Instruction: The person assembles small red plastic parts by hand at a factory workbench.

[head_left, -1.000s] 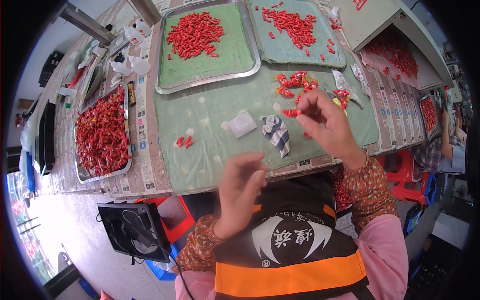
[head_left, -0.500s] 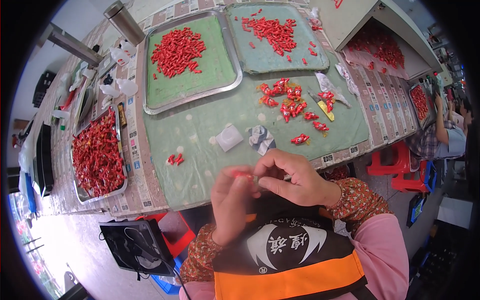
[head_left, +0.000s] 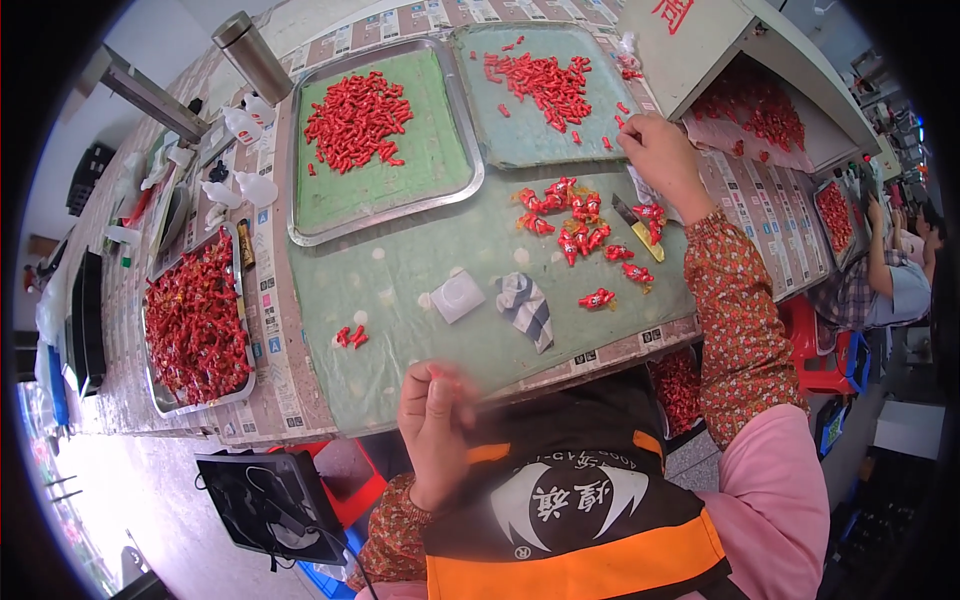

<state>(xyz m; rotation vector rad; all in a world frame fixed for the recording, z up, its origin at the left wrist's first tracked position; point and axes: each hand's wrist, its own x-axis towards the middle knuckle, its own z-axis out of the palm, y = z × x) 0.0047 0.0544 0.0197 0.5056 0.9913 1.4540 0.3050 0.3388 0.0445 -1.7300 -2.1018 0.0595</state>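
Observation:
My left hand (head_left: pixel 432 440) is closed in a pinch by the near table edge, a small red piece (head_left: pixel 437 372) showing at its fingertips; blur softens it. Reaching far right, my right hand (head_left: pixel 660 155) has its fingers bent together at the right rim of the blue-green tray (head_left: pixel 480 140). Its fingertips are beside a small red piece (head_left: pixel 620 121), and what they pinch is hidden. A pile of similar red pieces (head_left: pixel 545 85) lies in that tray. Below it several shiny red pieces with yellowish bits (head_left: pixel 575 215) lie on the green cloth (head_left: pixel 400 370).
A metal tray (head_left: pixel 300 225) with red pieces stands left of the blue-green one. Small red pieces (head_left: pixel 350 337), a white square (head_left: pixel 458 297), a striped cloth (head_left: pixel 525 310) and a yellow-handled blade (head_left: pixel 640 230) lie nearby. A pale box (head_left: pixel 690 40) stands right.
My right hand has left my left hand and moved far right to the blue-green tray's edge. My left hand has shifted slightly left and down. The striped cloth is now fully uncovered.

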